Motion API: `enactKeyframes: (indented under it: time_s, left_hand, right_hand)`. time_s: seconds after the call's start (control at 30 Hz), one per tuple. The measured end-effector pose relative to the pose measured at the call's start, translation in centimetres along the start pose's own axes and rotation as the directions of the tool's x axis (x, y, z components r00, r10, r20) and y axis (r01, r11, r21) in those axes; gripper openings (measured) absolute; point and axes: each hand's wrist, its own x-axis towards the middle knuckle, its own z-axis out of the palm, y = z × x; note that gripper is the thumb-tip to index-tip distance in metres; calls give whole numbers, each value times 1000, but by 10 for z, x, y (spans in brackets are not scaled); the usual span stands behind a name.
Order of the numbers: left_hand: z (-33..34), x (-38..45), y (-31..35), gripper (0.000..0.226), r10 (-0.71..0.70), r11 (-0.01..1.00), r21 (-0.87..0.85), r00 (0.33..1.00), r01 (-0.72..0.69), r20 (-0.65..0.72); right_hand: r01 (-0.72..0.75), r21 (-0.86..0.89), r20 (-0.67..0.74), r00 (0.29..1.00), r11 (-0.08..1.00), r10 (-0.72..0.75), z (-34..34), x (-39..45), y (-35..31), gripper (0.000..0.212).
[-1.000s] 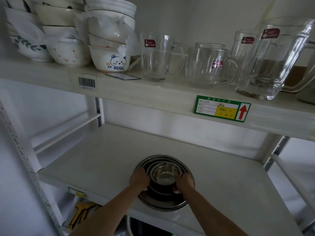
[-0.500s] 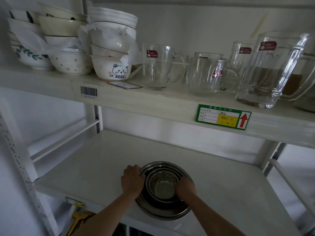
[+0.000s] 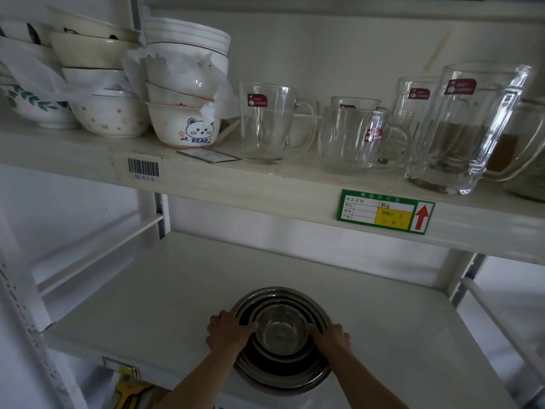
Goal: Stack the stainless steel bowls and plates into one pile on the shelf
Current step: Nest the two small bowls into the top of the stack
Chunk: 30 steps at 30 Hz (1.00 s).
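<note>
On the upper shelf at far left we see stacked ceramic bowls, one with a bear print, some wrapped in thin paper. A barcode sticker sits on that shelf's front edge.

Lower down, on the white lower shelf, our left hand lies on the left rim of the nested steel bowls, fingers pressed together and curled over the edge of an inner bowl. The pile stands at the near edge of this shelf, roughly midway along it, the smallest bowl innermost and the widest one overhanging the shelf front slightly. We cannot tell plates from bowls in the stack.

Our right hand grips the opposite rim, fingers closed together and hooked inward; the fingertips themselves are hidden.

Above and to the right, glass mugs with red labels line the upper shelf, ending in a tall glass pitcher. A green and yellow price tag with a red arrow hangs on the shelf edge.
</note>
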Motion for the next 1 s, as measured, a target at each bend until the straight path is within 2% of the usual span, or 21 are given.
enactKeyframes:
  time_s: [0.13,0.37,0.5,0.83,1.0]
  left_hand:
    - [10,1,-1,95,-9,1000,2,1000,9,-11]
    - [18,-3,-4,91,25,999,-36,998,-27,-52]
    - [18,-3,-3,88,21,999,-48,999,-23,-43]
    - [20,-2,-2,100,30,999,-27,999,-32,-43]
    - [21,-4,-3,102,49,999,5,997,-49,-57]
  right_hand:
    - [-18,70,-19,1000,997,19,12,-1,1,88]
    - [-13,58,-103,994,998,19,20,-6,3,78]
    - [-37,58,-131,990,998,44,23,-4,3,81]
    - [-57,-12,-183,982,998,54,25,-8,0,74]
    - [-29,4,-173,984,1000,30,21,-13,-1,77]
